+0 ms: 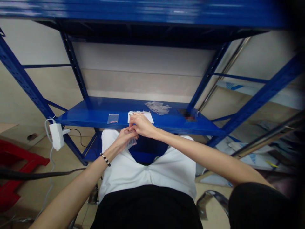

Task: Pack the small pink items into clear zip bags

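Likely limp, best held at its rim, the bag [130, 144] before the shelf [95, 109] is pinched in the left hand [124, 135], right hand [141, 124] unclear in grip.

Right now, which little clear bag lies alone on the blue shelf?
The bag left of the white paper, pinkish bits inside; others lie in the heap; another bag hangs by the left hand.

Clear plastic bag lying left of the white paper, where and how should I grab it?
Likely pinch the far edge of the clear plastic bag, from its left: it lies flat, small reddish contents gather at the near edge, and white paper sits rightward.
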Demonstrator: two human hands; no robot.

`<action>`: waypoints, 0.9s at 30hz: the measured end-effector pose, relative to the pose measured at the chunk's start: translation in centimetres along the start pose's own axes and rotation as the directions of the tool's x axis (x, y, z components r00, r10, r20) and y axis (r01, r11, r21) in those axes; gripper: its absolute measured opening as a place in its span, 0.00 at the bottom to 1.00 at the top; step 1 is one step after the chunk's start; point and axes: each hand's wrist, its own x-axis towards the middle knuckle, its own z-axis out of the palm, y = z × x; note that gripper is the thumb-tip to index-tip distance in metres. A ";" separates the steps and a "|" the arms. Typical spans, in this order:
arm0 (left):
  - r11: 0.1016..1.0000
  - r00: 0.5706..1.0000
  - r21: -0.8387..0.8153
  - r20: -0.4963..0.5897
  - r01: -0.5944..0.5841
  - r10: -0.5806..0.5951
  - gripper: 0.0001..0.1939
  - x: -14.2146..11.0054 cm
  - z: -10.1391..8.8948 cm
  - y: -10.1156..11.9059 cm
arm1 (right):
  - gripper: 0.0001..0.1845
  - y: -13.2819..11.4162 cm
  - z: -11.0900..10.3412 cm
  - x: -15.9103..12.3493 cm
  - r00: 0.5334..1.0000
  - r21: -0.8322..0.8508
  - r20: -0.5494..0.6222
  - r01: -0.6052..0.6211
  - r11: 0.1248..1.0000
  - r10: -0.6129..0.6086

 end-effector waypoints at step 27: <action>0.849 0.949 0.438 -0.036 0.297 -0.313 0.12 0.2 -0.9 -2.8 | 0.08 13.0 3.0 -0.9 0.773 -0.015 -0.138 -0.627 0.779 0.620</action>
